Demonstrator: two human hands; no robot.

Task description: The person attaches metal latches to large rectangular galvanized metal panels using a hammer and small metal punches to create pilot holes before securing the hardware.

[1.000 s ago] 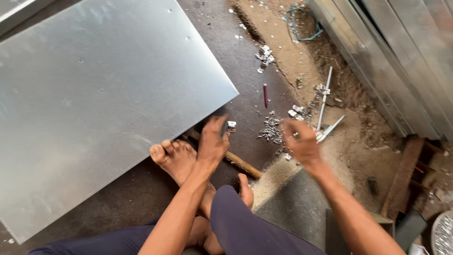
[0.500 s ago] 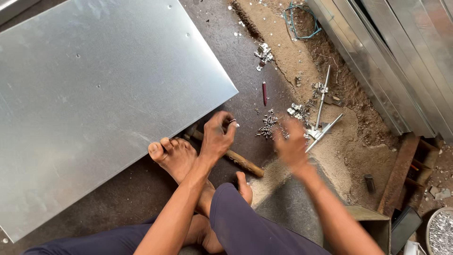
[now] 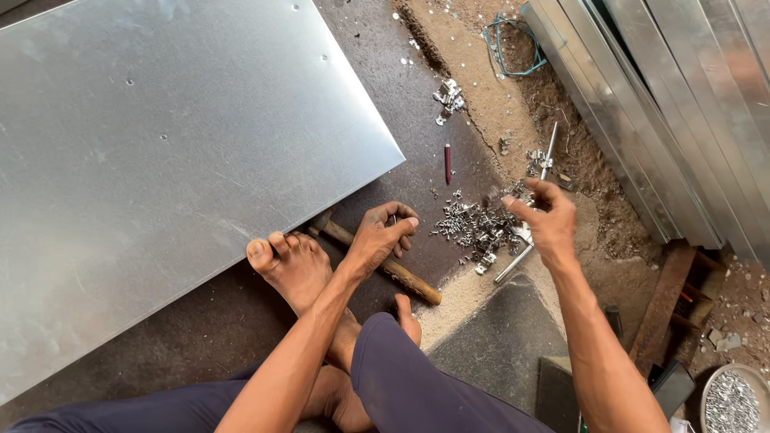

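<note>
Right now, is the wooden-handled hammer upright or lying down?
Lying down. The hammer rests flat on the dark floor beside the metal sheet, its handle passing under the left hand.

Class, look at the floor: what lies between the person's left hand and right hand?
In the head view, a pile of small silver metal fasteners lies on the dark floor between the left hand and the right hand.

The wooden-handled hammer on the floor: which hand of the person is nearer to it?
Left. The left hand rests over the hammer, right above its wooden handle, seemingly touching it. The right hand is apart, further right, over the pile of small metal pieces.
</note>
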